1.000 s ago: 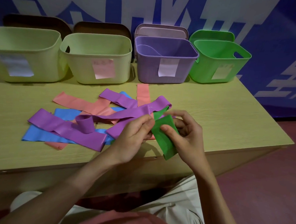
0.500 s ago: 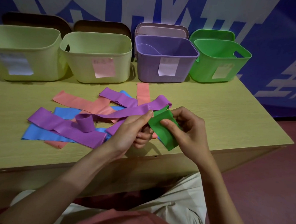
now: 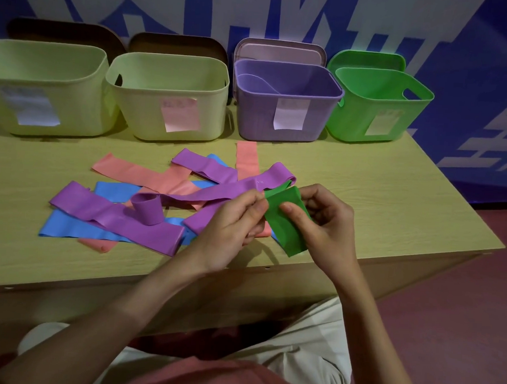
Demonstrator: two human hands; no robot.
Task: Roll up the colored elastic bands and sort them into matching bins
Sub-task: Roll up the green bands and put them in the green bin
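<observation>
A green elastic band (image 3: 284,227) is held just above the table's front edge. My left hand (image 3: 233,223) pinches its upper left corner; my right hand (image 3: 324,222) grips its right side with the thumb pressed on the face. Its lower end hangs loose. Purple bands (image 3: 113,216), pink bands (image 3: 147,176) and blue bands (image 3: 68,229) lie tangled on the table to the left. One purple band has a small upright loop (image 3: 147,209). Along the back stand a green bin (image 3: 377,110), a purple bin (image 3: 283,105) and two pale yellow bins (image 3: 169,99) (image 3: 43,89).
The wooden table (image 3: 392,211) has its front edge just under my hands and its right edge near the green bin. Each bin carries a paper label. Lids lean behind the bins against a blue wall. My legs are below the table edge.
Both hands have lifted the green band slightly and worked along it. My left fingers have shifted up to its top corner. The bands on the table have not moved.
</observation>
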